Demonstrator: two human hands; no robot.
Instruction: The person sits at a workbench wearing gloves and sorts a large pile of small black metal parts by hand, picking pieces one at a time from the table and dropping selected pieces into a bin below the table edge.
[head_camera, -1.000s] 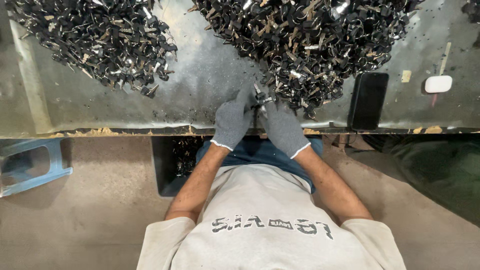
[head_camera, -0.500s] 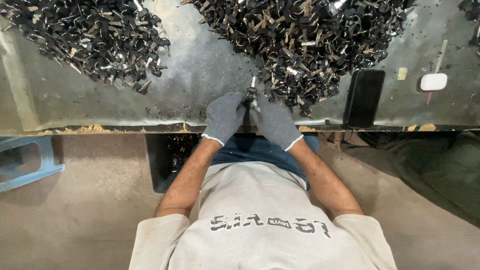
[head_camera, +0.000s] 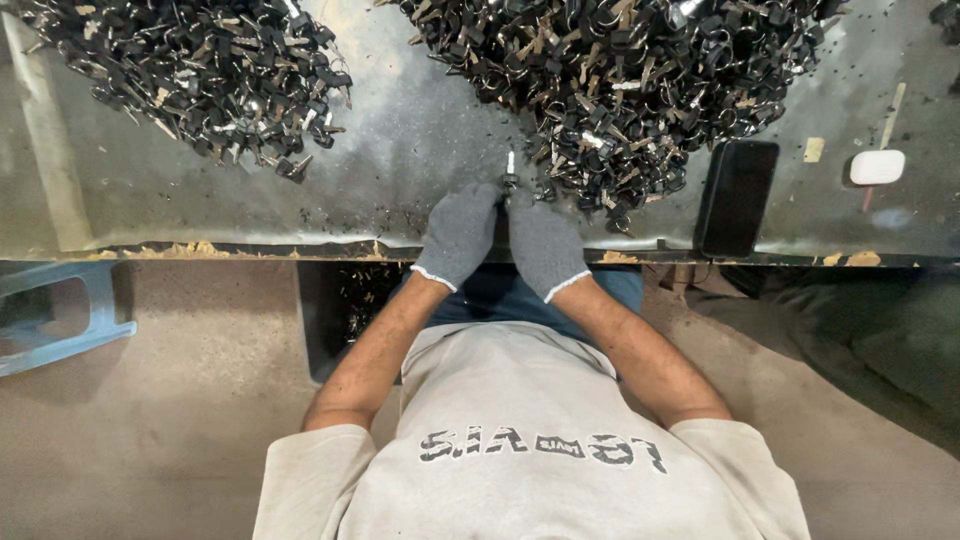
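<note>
head view: looking straight down, only one view
left hand (head_camera: 458, 233): grey knit glove, fingers curled in, pinching the small metal part from its left side
right hand (head_camera: 543, 243): grey glove too, fingers closed on the same part from the right; the two hands touch at the fingertips
small metal part (head_camera: 510, 172): dark body with a pale tip, sticking up past the fingertips, held just above the counter near its front edge; only the tip end shows, rest is hidden by gloves
counter (head_camera: 420, 140): dull metal sheet, scuffed, small dark crumbs scattered in front of the hands
big pile (head_camera: 620, 80): black and metallic parts, just beyond the right hand, edge nearly touching the held part
second pile (head_camera: 200, 70): same kind of parts, far left, well apart from the hands
phone (head_camera: 737, 197): black, flat on the counter, right of the big pile
white case (head_camera: 877, 166): small, rounded, far right
</note>
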